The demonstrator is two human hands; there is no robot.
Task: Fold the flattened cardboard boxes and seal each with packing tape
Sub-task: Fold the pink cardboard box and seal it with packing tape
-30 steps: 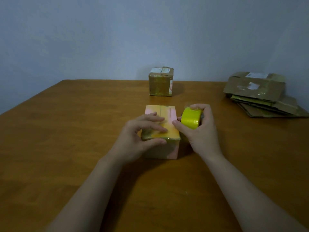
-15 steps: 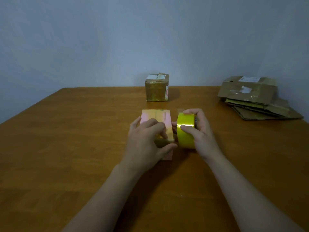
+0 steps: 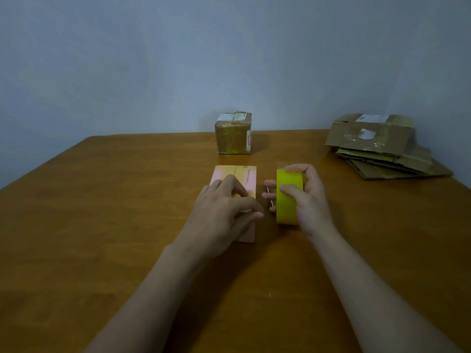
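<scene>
A small pink box [image 3: 243, 175] with a yellow tape strip along its top sits at the middle of the wooden table [image 3: 102, 225]. My left hand [image 3: 224, 212] lies on the box's near end with curled fingers pressing the tape down, thumb at the right edge. My right hand [image 3: 305, 200] grips a yellow tape roll [image 3: 288, 197] held upright just right of the box, thumb across its face and fingers over its top. A gap separates roll and box. The box's near part is hidden under my left hand.
A sealed brown cardboard box [image 3: 233, 135] stands at the table's far edge by the wall. A stack of flattened cardboard boxes [image 3: 377, 146] lies at the far right. Bare tabletop spreads to the left and near me.
My right hand drew the tape roll away to the right, opening a gap beside the box. My left hand stayed on the box, its fingers curling tighter. The view tilted up a little.
</scene>
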